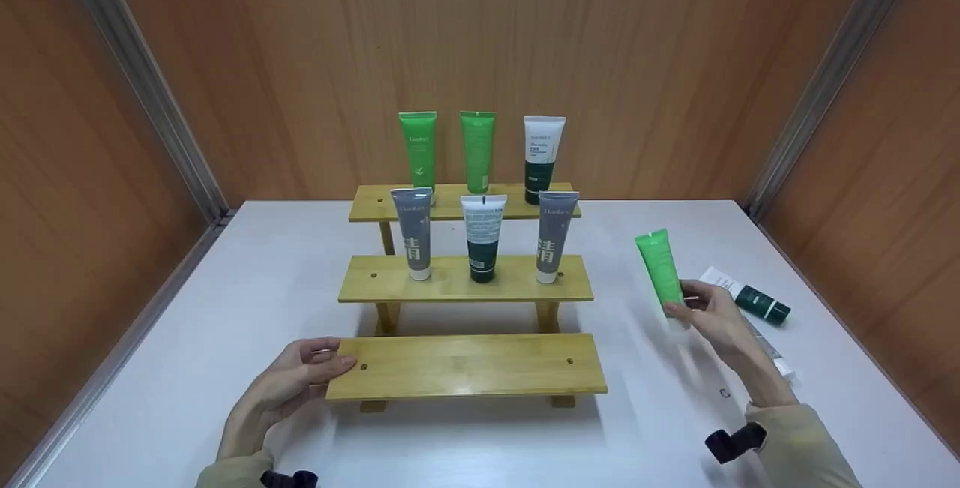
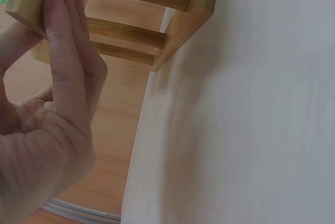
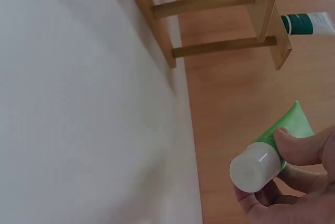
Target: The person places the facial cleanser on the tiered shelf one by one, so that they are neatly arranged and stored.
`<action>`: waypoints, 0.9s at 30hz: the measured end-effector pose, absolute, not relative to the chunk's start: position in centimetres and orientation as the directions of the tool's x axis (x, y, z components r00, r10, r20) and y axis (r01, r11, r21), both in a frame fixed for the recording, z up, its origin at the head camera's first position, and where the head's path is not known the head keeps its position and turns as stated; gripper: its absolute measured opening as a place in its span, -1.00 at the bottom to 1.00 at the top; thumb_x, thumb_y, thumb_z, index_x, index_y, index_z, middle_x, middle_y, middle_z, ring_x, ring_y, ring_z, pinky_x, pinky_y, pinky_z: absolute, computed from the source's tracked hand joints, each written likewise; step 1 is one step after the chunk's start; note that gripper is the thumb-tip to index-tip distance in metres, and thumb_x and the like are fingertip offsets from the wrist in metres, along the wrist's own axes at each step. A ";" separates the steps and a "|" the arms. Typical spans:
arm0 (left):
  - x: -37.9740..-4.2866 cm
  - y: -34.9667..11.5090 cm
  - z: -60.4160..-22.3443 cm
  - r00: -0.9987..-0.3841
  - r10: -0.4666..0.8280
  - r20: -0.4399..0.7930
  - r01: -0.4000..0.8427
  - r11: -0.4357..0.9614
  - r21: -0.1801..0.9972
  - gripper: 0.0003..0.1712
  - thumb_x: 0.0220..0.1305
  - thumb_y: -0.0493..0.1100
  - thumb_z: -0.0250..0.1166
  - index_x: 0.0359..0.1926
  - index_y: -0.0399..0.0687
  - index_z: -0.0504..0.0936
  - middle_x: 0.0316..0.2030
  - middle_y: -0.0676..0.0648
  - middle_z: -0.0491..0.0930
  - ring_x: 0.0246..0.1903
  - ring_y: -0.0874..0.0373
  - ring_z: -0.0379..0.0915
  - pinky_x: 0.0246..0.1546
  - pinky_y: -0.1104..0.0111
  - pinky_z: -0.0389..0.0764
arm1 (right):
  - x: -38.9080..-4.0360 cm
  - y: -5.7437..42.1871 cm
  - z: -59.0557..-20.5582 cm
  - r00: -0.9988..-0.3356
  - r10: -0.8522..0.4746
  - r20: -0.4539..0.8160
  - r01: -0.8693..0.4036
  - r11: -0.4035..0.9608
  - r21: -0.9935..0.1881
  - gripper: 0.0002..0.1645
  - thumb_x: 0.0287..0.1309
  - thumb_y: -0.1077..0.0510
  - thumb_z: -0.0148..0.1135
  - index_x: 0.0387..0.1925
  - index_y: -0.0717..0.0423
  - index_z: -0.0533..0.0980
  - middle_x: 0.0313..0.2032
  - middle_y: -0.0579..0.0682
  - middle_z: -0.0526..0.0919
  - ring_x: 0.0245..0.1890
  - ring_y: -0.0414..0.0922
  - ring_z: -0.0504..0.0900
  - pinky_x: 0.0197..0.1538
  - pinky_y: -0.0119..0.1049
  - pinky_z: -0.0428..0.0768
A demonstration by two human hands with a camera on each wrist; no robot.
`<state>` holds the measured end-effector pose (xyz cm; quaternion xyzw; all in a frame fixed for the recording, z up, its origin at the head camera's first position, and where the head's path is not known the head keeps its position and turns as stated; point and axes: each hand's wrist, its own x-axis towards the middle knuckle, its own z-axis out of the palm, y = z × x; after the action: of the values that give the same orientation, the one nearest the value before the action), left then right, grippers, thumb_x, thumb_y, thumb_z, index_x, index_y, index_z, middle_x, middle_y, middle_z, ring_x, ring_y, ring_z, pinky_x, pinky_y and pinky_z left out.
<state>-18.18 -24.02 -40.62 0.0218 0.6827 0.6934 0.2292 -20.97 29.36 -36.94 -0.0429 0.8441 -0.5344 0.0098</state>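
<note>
A three-tier wooden display stand [image 1: 465,368] stands on the white table. My left hand [image 1: 296,375] grips the left end of its lowest board, thumb on top and fingers beneath, as the left wrist view shows of the hand [image 2: 63,98]. To the right of the stand, my right hand [image 1: 716,319] holds a green squeeze tube [image 1: 660,270] above the table, cap end down. In the right wrist view, thumb and fingers pinch that tube near its white cap [image 3: 255,167]. The lowest board bears no tube.
Two green tubes [image 1: 478,151] and a white-and-dark-green tube [image 1: 541,158] stand on the top board. Two grey tubes [image 1: 555,237] flank another white-and-green one [image 1: 483,237] on the middle board. Beyond my right hand lie a white-and-green tube [image 1: 761,303] and a partly hidden grey tube [image 1: 769,349].
</note>
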 end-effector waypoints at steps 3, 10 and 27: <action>-20.3 -25.8 -44.1 -0.881 0.375 -0.289 -0.294 0.044 0.955 -0.09 0.37 -0.16 0.31 0.43 -0.56 -0.02 -0.04 -0.02 0.65 -0.07 0.21 0.67 -0.03 0.36 0.73 | -23.8 31.9 -40.7 -0.996 -0.093 0.003 -0.042 0.421 -0.906 -0.26 0.38 0.15 0.24 0.37 0.53 0.22 0.05 0.19 0.55 -0.08 -0.25 0.56 -0.04 -0.46 0.54; -20.1 -25.3 -43.9 -0.891 0.326 -0.314 -0.311 0.062 0.948 0.00 0.35 -0.13 0.33 0.45 -0.58 -0.12 -0.06 0.00 0.62 -0.10 0.26 0.66 -0.04 0.41 0.72 | -22.8 29.7 -39.9 -0.998 -0.062 0.033 -0.053 0.356 -0.933 -0.28 0.33 0.16 0.30 0.37 0.40 0.27 0.01 -0.05 0.54 -0.07 -0.32 0.54 0.01 -0.52 0.53; -20.0 -25.2 -43.5 -0.888 0.324 -0.327 -0.329 0.051 0.943 -0.06 0.35 -0.14 0.34 0.44 -0.56 -0.03 -0.11 0.01 0.66 -0.12 0.24 0.68 -0.06 0.41 0.73 | -19.8 23.1 -37.9 -0.982 -0.147 0.115 -0.152 0.273 -0.950 -0.31 0.18 0.25 0.41 0.31 0.29 0.39 0.10 0.08 0.59 0.09 -0.21 0.58 0.17 -0.42 0.58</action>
<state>-19.96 -25.17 -43.50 -0.0017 0.6852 0.6887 0.2370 -19.83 23.11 -37.94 -0.0936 0.7977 -0.5957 -0.0019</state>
